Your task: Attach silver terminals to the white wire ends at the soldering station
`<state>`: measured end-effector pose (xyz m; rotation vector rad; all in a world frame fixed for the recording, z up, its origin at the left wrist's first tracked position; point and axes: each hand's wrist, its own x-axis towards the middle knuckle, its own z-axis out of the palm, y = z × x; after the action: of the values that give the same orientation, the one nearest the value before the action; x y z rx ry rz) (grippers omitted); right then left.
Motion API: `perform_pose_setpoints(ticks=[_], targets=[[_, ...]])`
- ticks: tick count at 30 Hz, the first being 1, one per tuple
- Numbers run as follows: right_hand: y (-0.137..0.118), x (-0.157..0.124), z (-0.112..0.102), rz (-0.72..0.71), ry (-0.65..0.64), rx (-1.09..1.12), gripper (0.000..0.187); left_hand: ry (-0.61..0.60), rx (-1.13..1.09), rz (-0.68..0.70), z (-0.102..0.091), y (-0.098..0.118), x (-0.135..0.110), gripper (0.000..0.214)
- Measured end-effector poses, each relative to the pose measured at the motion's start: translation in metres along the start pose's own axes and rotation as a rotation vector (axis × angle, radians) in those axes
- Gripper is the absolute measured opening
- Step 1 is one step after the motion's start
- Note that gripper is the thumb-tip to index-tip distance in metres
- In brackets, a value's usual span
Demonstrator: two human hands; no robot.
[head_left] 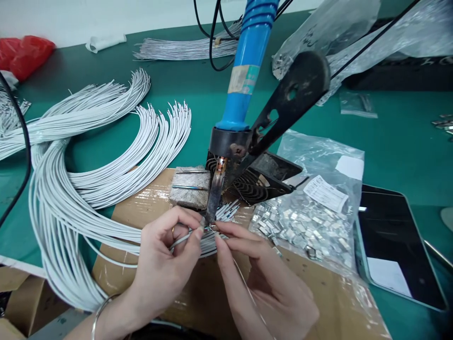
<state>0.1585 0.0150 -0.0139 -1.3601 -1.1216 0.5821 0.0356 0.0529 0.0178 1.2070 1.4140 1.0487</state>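
My left hand pinches a thin white wire between thumb and forefinger and holds its end at the tip of a soldering iron. The iron has a blue handle and rests tilted in a black stand. My right hand is closed in a pinch right beside the iron's tip, with a fine strand of solder wire running down past its fingers. Both hands hover over a taped cardboard sheet.
Large bundles of curved white wires lie to the left. A clear bag of small metal terminals sits to the right, beside a dark tablet. A grey cleaning pad, more wire bundles, plastic bags and a red bag surround them.
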Motion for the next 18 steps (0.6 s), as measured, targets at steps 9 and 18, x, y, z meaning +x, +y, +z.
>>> perform_pose_setpoints(ticks=[9,18], targets=[[0.0004,0.0015,0.0007,-0.033,-0.016,0.017,0.019,-0.015,-0.001,0.010,-0.0017,0.0019,0.0013,0.012],[0.0021,0.0004,0.0008,-0.005,0.000,0.023,0.019,-0.017,0.006,0.007,-0.0014,-0.0007,0.0007,0.012]])
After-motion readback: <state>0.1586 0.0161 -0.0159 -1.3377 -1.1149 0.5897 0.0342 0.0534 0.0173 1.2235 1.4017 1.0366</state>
